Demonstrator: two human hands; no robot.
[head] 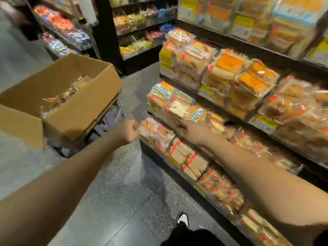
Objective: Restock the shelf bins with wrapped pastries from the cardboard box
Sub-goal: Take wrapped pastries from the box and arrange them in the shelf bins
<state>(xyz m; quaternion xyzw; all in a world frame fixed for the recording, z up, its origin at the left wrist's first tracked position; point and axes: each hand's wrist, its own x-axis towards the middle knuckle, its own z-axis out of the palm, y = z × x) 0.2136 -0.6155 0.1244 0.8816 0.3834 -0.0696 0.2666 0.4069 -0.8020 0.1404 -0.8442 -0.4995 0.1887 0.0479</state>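
Note:
An open cardboard box [78, 110] stands at the left on a cart, with wrapped pastries [69, 94] lying in its bottom. My left hand [128, 130] is curled at the left end of the lowest shelf bin [159, 139] and touches the edge of a wrapped pastry [150, 126] there; whether it pinches the wrapper is blurred. My right hand [193, 130] reaches over the same bin, fingers spread flat on the packets. The frame is motion-blurred.
Tiered black shelves [257, 52] full of wrapped breads and cakes fill the right side. Candy shelves [138, 32] stand at the back. The grey floor aisle [124, 183] runs between box and shelf. My shoe [182, 218] shows at the bottom.

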